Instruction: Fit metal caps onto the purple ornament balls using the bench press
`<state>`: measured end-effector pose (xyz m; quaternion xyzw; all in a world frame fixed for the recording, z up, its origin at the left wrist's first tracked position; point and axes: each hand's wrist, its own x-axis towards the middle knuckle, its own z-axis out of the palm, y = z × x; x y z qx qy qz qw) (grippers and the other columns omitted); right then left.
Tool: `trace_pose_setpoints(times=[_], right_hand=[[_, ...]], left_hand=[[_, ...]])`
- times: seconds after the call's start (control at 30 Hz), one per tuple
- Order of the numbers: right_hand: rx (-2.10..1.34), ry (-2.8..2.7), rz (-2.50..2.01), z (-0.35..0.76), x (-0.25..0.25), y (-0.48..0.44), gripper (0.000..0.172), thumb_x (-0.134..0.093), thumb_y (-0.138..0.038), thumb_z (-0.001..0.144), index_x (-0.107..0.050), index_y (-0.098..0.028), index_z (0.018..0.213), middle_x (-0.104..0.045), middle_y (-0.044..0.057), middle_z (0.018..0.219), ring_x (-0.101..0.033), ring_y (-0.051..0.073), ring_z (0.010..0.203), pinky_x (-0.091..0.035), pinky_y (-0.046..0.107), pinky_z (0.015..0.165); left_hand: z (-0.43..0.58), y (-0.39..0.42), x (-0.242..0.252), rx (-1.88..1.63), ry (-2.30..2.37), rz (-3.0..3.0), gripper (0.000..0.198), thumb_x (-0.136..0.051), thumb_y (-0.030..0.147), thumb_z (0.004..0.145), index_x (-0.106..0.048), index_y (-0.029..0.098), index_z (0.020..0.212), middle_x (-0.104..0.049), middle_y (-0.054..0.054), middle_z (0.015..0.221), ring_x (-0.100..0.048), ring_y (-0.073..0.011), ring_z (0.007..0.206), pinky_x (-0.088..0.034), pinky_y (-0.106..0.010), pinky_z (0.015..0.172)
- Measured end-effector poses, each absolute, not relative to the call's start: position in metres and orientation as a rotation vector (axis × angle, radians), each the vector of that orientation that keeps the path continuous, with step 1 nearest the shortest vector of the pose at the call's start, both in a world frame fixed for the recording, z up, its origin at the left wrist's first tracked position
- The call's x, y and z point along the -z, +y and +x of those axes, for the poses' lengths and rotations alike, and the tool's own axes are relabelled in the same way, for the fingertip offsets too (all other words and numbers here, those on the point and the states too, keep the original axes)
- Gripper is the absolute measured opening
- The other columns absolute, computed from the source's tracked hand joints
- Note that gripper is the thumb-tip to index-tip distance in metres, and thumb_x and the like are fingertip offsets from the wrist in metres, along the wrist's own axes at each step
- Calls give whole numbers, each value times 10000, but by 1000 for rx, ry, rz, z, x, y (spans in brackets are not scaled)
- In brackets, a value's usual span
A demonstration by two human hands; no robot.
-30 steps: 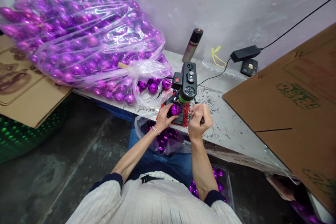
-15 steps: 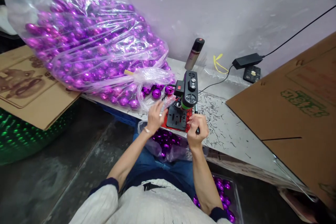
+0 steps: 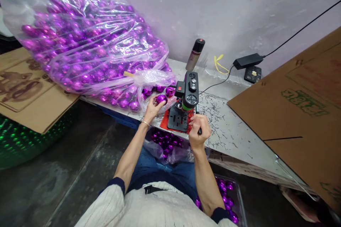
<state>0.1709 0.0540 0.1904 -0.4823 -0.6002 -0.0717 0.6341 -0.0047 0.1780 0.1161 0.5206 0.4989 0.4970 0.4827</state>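
Between the fingers and thumb of my left hand (image 3: 151, 109) is a shiny purple bauble (image 3: 161, 99), held at the mouth of the big clear plastic bag (image 3: 112, 53) full of similar baubles. My right hand (image 3: 199, 129) is wrapped round the black lever handle (image 3: 199, 131) of a small bench press (image 3: 191, 88). The press has a black head with round vents, a red switch and a green ring. Its slotted black base plate (image 3: 178, 120) rests on a red sheet (image 3: 164, 122). Below the table edge, an open plastic bag (image 3: 166, 145) holds more purple baubles.
Small dark wire bits (image 3: 213, 117) litter the white table (image 3: 239, 138). Behind the press stand a spray can (image 3: 195, 54), a yellow tie (image 3: 220, 64) and a black power adapter (image 3: 247, 61). A cardboard box (image 3: 298, 113) is at right; flat cardboard (image 3: 29, 88) lies left.
My left hand has moved from beside the press base up and left to the bag mouth and taken hold of a bauble. My right hand stays on the lever.
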Motion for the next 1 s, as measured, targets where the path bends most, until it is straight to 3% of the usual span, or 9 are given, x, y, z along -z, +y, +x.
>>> trace_pose_setpoints(times=[0.13, 0.37, 0.57, 0.83, 1.0], right_hand=[[149, -1336, -1130, 173, -207, 60, 315, -462, -204, 1006, -532, -231, 701, -590, -13, 664, -604, 134, 652, -456, 301, 638], [149, -1360, -1157, 175, -221, 63, 335, -451, -233, 1021, -501, -237, 689, -558, -21, 639, -583, 120, 626, -449, 291, 618], [170, -1394, -1131, 175, -216, 59, 315, -453, -195, 1015, -485, -236, 704, -563, -21, 661, -596, 120, 657, -458, 286, 634], [191, -1413, -1127, 175, -215, 58, 294, -459, -171, 996, -522, -240, 717, -595, -9, 677, -603, 136, 658, -469, 303, 640], [187, -1424, -1112, 176, -213, 57, 263, -463, -161, 989, -548, -240, 752, -614, -5, 695, -609, 143, 664, -463, 306, 645]], left_hand=[[13, 130, -106, -1193, 994, 1089, 671, -746, 511, 871, -544, 182, 1420, -691, -129, 1357, -667, -259, 1256, -490, -424, 1138], [45, 109, -77, -1174, 1186, 1359, 669, -724, 596, 872, -608, 192, 1392, -674, -142, 1375, -625, -305, 1292, -432, -487, 1166], [48, 109, -75, -1053, 1343, 1814, 657, -732, 573, 882, -609, 206, 1412, -718, -161, 1247, -646, -341, 1195, -438, -526, 1080], [54, 120, -73, -1107, 1128, 2052, 624, -694, 491, 933, -536, 176, 1448, -670, -182, 1365, -625, -331, 1289, -438, -516, 1125], [45, 118, -77, -1108, 1053, 1901, 636, -732, 515, 894, -573, 183, 1414, -663, -176, 1381, -622, -330, 1302, -458, -517, 1135]])
